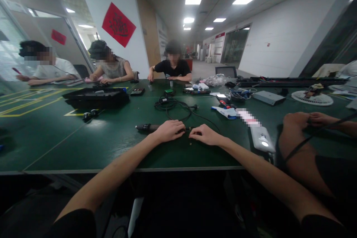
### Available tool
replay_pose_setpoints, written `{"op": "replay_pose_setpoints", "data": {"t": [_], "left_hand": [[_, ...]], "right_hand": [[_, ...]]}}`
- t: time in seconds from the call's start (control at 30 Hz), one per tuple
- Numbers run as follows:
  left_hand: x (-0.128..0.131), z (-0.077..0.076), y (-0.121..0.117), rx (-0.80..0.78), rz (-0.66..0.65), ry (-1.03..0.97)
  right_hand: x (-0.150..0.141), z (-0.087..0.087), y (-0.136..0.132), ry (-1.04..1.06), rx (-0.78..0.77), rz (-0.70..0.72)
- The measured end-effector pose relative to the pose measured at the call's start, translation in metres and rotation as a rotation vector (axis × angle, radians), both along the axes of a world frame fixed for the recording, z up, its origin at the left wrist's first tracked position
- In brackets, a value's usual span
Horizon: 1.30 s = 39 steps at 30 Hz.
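My left hand [171,130] lies with curled fingers over the rear part of a dark electric screwdriver [145,128], whose tip points left on the green table. My right hand [205,134] is just to the right, thumb and fingers bent together at the screwdriver's cable end. What sits between those fingertips is too small to make out. A tiny light-coloured piece [190,144] lies on the table below the gap between both hands. Beyond them a black cable [170,105] is loosely coiled, with a plug [196,106] at its right.
The green table [111,148] carries a black tray [96,98], a white device [261,138], a blue-and-white packet [225,112], a grey box [268,97] and a round white fan grille [311,97]. A co-worker's arm [295,145] rests close on the right; several people sit across.
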<state>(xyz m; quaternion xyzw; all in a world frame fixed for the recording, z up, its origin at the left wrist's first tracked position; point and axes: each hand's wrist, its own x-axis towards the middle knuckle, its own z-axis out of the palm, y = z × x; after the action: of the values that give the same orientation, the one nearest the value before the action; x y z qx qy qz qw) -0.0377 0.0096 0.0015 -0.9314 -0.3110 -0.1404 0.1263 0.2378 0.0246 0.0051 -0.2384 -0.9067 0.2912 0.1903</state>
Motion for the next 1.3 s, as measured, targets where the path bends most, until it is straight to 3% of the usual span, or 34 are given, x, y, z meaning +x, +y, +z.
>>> {"op": "replay_pose_setpoints", "data": {"t": [0.2, 0.4, 0.53, 0.7, 0.87, 1.0, 1.3], "left_hand": [[0.001, 0.0, -0.001, -0.004, 0.023, -0.005], [0.001, 0.0, -0.002, -0.019, 0.027, -0.009], [0.002, 0.001, -0.002, -0.013, 0.026, -0.015], [0.001, -0.002, 0.0, -0.007, 0.012, -0.016], [0.0, -0.006, 0.006, -0.007, -0.034, -0.029], [0.005, -0.006, 0.009, -0.032, -0.058, -0.032], [0.018, 0.004, -0.008, -0.035, 0.0, -0.038]], "right_hand": [[-0.001, 0.003, -0.003, -0.04, 0.247, -0.051], [-0.002, 0.001, -0.006, -0.073, 0.325, -0.136], [-0.007, -0.006, -0.008, -0.084, 0.328, -0.207], [-0.01, -0.004, -0.006, -0.039, 0.264, -0.194], [-0.009, 0.0, 0.0, 0.068, 0.36, -0.177], [-0.009, -0.005, 0.002, 0.035, 0.328, -0.162], [-0.01, -0.01, 0.003, -0.002, 0.314, -0.208]]}}
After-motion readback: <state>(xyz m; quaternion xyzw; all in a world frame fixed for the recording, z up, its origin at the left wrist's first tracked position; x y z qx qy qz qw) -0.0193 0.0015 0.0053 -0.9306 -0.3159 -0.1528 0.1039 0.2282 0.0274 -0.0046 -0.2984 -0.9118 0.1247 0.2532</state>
